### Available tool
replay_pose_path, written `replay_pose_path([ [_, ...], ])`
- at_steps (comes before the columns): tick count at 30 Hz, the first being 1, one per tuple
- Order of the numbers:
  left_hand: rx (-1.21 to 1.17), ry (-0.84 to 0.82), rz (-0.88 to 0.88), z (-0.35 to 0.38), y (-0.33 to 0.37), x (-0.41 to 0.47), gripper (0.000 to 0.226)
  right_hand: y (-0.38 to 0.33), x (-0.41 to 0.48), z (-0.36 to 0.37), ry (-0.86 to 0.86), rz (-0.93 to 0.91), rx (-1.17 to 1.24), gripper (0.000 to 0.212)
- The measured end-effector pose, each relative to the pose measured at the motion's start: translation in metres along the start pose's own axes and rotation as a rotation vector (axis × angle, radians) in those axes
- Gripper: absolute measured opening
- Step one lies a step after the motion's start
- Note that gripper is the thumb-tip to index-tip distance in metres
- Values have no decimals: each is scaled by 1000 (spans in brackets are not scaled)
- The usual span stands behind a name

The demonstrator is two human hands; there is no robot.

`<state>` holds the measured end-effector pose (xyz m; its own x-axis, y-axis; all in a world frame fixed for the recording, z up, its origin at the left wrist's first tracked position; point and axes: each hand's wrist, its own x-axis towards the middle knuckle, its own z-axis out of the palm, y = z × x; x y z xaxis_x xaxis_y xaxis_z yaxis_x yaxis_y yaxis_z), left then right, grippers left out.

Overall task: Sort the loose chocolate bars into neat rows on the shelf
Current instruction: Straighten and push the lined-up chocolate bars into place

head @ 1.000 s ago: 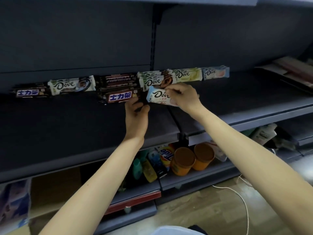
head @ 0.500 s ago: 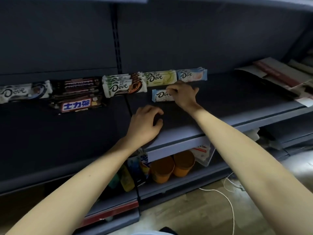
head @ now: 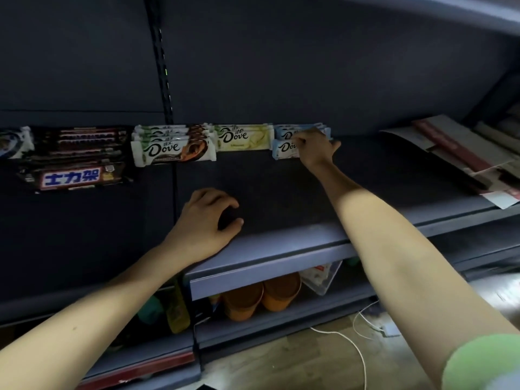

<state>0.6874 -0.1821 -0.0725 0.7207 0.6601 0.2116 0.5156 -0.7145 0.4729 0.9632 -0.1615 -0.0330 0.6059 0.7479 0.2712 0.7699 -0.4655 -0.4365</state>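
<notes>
blue dove bar (head: 282, 150) now at blue stack (head: 287, 133), beside yellow bar (head: 242, 137) | right hand (head: 315, 149) pinches it | left hand (head: 206, 223) relaxed

Pale blue Dove bar (head: 284, 149): laid flat in front of the blue stack (head: 287, 133), right end covered.
Yellow-green Dove bar (head: 242, 137): set flat just to its left.
White-and-brown Dove stack (head: 173, 150): lined up front to back.
Snickers bar (head: 76, 177): seen slightly askew, leftward on the shelf (head: 281, 249).

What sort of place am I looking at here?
Probably a shop aisle: dark metal shelving, Dove chocolate bars lined in rows, orange tubs on the shelf below.
</notes>
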Motion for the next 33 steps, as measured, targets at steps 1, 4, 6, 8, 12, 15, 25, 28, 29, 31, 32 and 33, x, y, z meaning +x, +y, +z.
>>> replay_pose_path([
  [1, 2, 2, -2, 1, 0, 0, 75, 2, 3, 3, 15, 4, -8, 29],
  [4, 2, 12, -2, 0, 2, 0, 74, 5, 11, 8, 57, -14, -20, 29],
  [6, 5, 8, -6, 1, 3, 0, 74, 7, 15, 8, 68, -44, -24, 29],
  [8, 8, 10, -8, 1, 3, 0, 74, 8, 21, 8, 72, -62, -38, 29],
  [12, 21, 1, -15, 0, 4, 0, 74, 8, 31, 10, 83, -82, -88, 30],
  [15, 10, -2, -17, 0, 3, 1, 72, 7, 32, 14, 107, -83, -135, 31],
  [25, -3, 0, -18, -2, 5, -1, 60, 8, 33, 12, 120, 18, -132, 26],
  [28, -9, 4, -23, -2, 4, -1, 55, 7, 19, 15, -8, -28, -28, 36],
  [29, -15, 6, -16, -2, 4, -2, 56, 9, 13, 17, -63, -65, -20, 46],
  [31, -20, 8, -7, -2, 5, -2, 57, 13, 8, 18, -105, -124, -9, 56],
  [32, -21, 9, -9, -3, 5, -2, 54, 14, 8, 18, -102, -123, 16, 56],
  [33, -21, 9, -13, -3, 6, -2, 51, 14, 9, 17, -94, -107, 49, 55],
])
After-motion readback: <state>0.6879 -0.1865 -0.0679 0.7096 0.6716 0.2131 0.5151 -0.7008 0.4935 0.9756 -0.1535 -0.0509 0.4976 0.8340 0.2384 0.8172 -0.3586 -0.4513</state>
